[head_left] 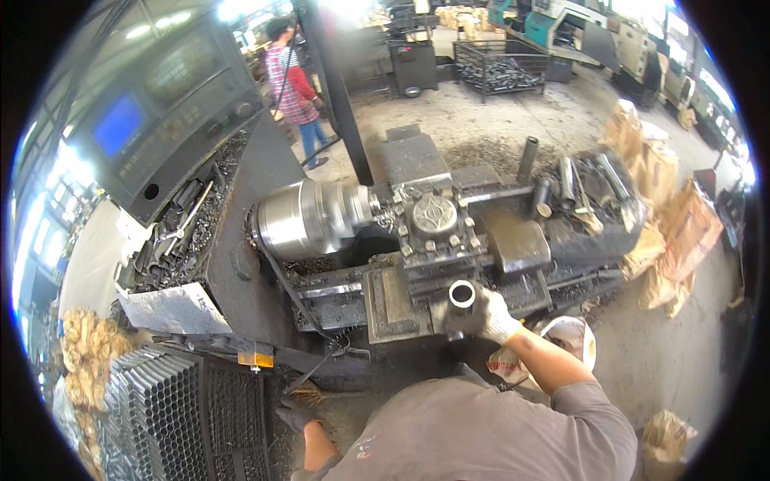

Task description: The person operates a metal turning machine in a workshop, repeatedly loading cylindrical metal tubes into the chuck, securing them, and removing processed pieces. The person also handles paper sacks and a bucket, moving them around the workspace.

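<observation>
1. Holding a short metal tube (461,293) upright, the right hand (489,317) wears a pale work glove with dark fingers; its grip is closed around the tube's lower part, the open end facing up.
2. The tube sits near the picture's centre, just in front of the lathe's tool post (434,218), which lies at twelve o'clock from it.
3. The lathe chuck (309,218), shiny and round, is at ten o'clock from the tube, well apart from it.
4. The left hand (295,410), in a dark glove, hangs low at seven o'clock from the tube, beside a rack of stacked tubes (164,405); whether its grip is open or closed cannot be told.
5. Several more metal tubes (577,186) lie on the lathe's far tray at two o'clock.
6. A control panel (160,120) with a blue screen stands at ten o'clock, beyond the chuck.
7. Another person (293,88) in a checked shirt stands at eleven o'clock, far off.
</observation>
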A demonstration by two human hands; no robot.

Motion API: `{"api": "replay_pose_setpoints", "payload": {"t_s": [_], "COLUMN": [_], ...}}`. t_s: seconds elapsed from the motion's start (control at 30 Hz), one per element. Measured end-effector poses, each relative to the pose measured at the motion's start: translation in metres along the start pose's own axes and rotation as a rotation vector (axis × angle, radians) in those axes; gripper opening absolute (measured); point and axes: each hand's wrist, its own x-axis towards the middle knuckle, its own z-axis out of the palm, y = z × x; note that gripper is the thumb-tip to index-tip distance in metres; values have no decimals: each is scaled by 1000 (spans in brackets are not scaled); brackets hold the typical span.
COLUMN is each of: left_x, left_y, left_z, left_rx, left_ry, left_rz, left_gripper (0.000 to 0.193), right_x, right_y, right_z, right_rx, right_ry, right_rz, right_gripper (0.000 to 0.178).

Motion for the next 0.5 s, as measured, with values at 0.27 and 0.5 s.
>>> {"api": "replay_pose_setpoints", "payload": {"t_s": [0.27, 0.5], "left_x": [38, 48], "left_y": [91, 89], "left_z": [-13, -17], "left_rx": [165, -750], "left_ry": [147, -376], "left_rz": [310, -37], "left_gripper": [54, 49], "right_x": [101, 287], "right_y": [-22, -136], "right_z": [-133, -80], "right_rx": [334, -453], "right_ry": [-191, -517], "right_rz": [-317, -549], "right_gripper": [20, 45]}}
